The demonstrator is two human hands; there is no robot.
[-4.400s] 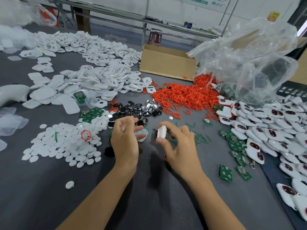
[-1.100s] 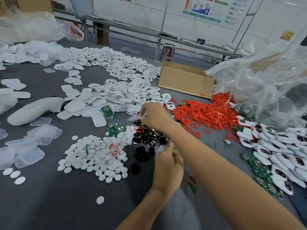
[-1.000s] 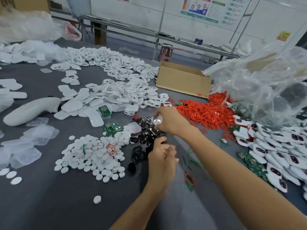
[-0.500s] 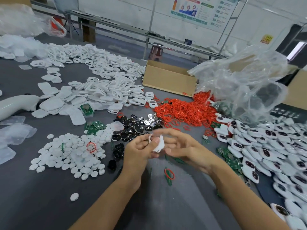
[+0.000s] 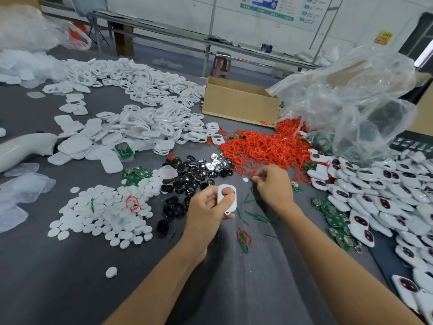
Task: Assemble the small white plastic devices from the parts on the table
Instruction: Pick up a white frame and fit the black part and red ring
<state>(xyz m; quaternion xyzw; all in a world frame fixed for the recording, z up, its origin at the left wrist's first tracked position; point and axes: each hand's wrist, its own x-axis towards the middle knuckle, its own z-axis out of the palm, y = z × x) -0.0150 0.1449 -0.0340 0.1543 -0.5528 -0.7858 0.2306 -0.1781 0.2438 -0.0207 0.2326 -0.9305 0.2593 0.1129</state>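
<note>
White plastic fills the head view: the left hand (image 5: 207,207) grips 1 open shell (image 5: 232,206) above the grey table (image 5: 70,266), thumb pressed on its face and the other fingers curled behind it. The shell stands almost upright with its face turned toward the wearer. Its long axis runs near to far, with the round opening at the far, upper end.

Just to the right, apart from the shell, the right hand (image 5: 273,184) is down at the near fringe of the red ring pile (image 5: 264,148). Its fingers (image 5: 259,177) are curled onto the table among loose rings and green slivers. Whether they have pinched anything cannot be told, because the fingertips hide it.

The next part probably lies right and far of the shell, so the right hand is the nearer one. Any ring would then have to travel left and slightly nearer to meet the shell's face. A loose ring (image 5: 244,236) also lies nearer, below both hands. Black button pads (image 5: 187,174) sit to the far left of the shell, and finished devices (image 5: 375,191) are heaped at right.
</note>
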